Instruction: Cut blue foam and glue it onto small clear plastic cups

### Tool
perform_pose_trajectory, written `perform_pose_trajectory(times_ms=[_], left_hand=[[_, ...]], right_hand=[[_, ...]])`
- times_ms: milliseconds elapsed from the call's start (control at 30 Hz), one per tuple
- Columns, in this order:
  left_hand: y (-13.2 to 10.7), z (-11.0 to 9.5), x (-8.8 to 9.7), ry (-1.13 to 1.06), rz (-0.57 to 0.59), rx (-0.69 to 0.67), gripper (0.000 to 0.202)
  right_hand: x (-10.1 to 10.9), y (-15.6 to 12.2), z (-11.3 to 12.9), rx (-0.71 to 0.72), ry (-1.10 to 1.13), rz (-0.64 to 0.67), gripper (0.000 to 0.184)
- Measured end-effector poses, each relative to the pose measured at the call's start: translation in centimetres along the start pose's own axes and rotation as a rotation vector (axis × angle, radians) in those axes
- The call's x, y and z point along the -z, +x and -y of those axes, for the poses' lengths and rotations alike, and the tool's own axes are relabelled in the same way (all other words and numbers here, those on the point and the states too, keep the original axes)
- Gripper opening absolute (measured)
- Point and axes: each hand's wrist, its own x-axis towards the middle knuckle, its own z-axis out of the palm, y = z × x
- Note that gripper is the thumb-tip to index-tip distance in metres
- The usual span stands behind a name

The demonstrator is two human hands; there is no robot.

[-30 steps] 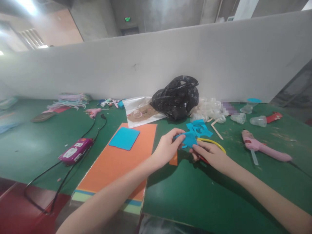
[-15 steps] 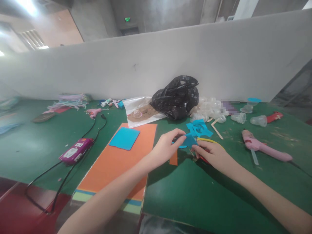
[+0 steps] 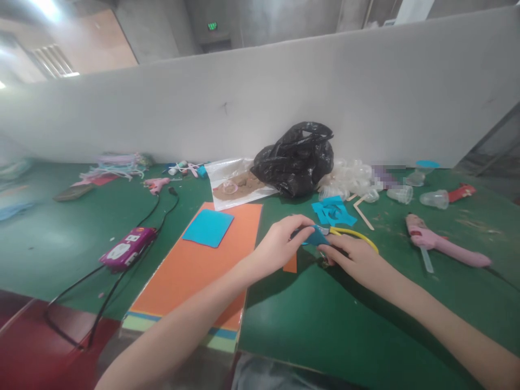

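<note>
My left hand (image 3: 290, 235) pinches a small piece of blue sheet (image 3: 317, 236), felt or foam, between thumb and fingers. At its right edge, my right hand (image 3: 349, 252) has its thumb and fingers closed on the same piece. Just behind the right hand shows the yellow handle (image 3: 357, 234) of a tool that looks like scissors, with a bit of metal beside the blue piece. Whether the right hand also touches that tool, I cannot tell. A strip of orange sheet (image 3: 290, 264) lies under the left hand. Blue cut scraps (image 3: 335, 211) lie just beyond both hands.
A blue square (image 3: 208, 227) rests on stacked orange sheets (image 3: 195, 281). At right lies a pink glue gun (image 3: 447, 246), near clear plastic cups (image 3: 434, 199). A black plastic bag (image 3: 298, 162) stands at the back. A purple box with cables (image 3: 128, 249) lies left.
The blue piece has tilted and looks darker between my hands. More of the yellow handle shows behind my right hand, and the red part seen earlier is hidden.
</note>
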Motion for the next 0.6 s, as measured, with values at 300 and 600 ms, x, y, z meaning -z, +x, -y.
perform_pose_trajectory(times_ms=[300, 600], left_hand=[[-0.15, -0.01, -0.28, -0.020, -0.007, 0.018, 0.025], [0.08, 0.16, -0.40, -0.086, 0.011, 0.079, 0.024]], right_hand=[[0.09, 0.01, 0.39, -0.068, 0.044, 0.066, 0.041], [0.11, -0.13, 0.74, -0.074, 0.026, 0.093, 0.043]])
